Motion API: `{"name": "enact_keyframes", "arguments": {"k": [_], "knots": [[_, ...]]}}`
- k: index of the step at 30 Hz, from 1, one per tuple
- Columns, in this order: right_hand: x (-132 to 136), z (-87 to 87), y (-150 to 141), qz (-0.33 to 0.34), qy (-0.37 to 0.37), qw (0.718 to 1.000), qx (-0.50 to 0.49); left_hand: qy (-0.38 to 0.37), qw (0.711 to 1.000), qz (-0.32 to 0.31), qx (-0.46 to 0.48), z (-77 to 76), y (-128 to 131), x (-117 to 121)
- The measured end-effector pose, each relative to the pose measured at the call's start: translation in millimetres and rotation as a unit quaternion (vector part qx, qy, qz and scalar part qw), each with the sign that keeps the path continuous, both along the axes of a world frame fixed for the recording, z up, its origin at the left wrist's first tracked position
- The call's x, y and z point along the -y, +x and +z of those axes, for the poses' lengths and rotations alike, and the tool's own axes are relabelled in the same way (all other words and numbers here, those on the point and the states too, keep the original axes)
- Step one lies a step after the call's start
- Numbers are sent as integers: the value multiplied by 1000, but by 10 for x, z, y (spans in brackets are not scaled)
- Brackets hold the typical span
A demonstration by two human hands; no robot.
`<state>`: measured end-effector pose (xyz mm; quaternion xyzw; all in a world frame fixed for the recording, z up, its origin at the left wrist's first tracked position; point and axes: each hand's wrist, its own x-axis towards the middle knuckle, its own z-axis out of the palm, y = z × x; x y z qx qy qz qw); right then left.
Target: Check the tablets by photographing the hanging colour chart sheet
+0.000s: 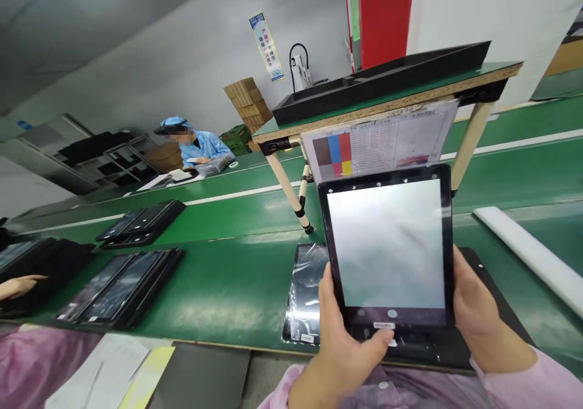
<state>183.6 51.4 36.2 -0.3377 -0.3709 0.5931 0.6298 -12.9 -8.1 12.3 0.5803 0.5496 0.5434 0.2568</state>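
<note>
Head view, two hands [341,342], one held panel [388,254] (screen [387,239] pale)

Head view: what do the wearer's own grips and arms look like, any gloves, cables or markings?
The left grip and right grip are bare human hands: no gloves, rings or cables show on the visible parts. Both arms wear pale pink fabric, the left sleeve cut off by the picture's bottom edge, the right sleeve ending near the wrist. I see no markings on either.
</note>
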Motion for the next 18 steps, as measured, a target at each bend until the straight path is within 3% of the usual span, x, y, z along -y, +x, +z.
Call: {"name": "enact_keyframes", "arguments": {"k": [4, 9, 18], "knots": [[-152, 23, -89, 94, -38, 995, 17, 63, 986, 75, -136, 0, -46, 4], [-203, 36, -115, 121, -37, 992, 28, 85, 964, 145, -204, 20, 14, 12], [-156, 81, -110, 167, -2, 985, 40, 110, 954, 159, -231, 28, 59, 11]]}}
